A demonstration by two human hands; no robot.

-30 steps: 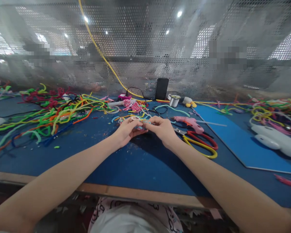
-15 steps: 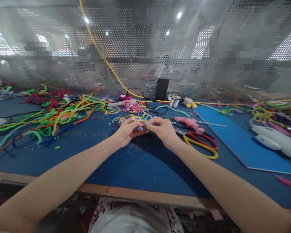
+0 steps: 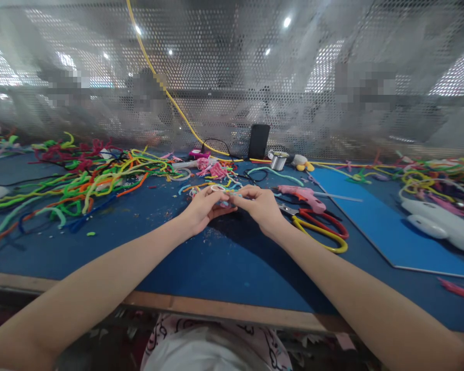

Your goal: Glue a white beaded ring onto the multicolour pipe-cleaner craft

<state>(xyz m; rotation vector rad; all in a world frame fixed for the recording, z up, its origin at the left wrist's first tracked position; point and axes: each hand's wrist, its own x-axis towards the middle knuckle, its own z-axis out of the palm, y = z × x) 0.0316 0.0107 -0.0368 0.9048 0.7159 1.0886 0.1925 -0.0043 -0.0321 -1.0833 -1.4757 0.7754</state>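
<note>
My left hand [image 3: 204, 210] and my right hand [image 3: 261, 206] meet above the middle of the blue table, fingers closed in a pinch. Between their fingertips is a small light-blue fuzzy piece [image 3: 225, 204], mostly covered by the fingers; its shape I cannot make out. Just behind the hands lie short bits of coloured pipe cleaner [image 3: 189, 188]. Close to my right wrist rest scissors [image 3: 320, 232] with one red and one yellow handle, and a pink glue gun [image 3: 305, 198] with a clear glue stick in its back.
Tangled pipe cleaners [image 3: 100, 180] cover the table's left side, with another heap [image 3: 441, 180] at the right. A blue board [image 3: 375, 221] and a white device [image 3: 444, 224] lie on the right. At the back stand a black phone [image 3: 259, 141] and a wire spool [image 3: 279, 162] before a perforated metal screen [image 3: 224, 62].
Hardly anything differs. Both hands keep the same place and grip on the light-blue piece, with only slight finger movement. The camera view has shifted a little.
</note>
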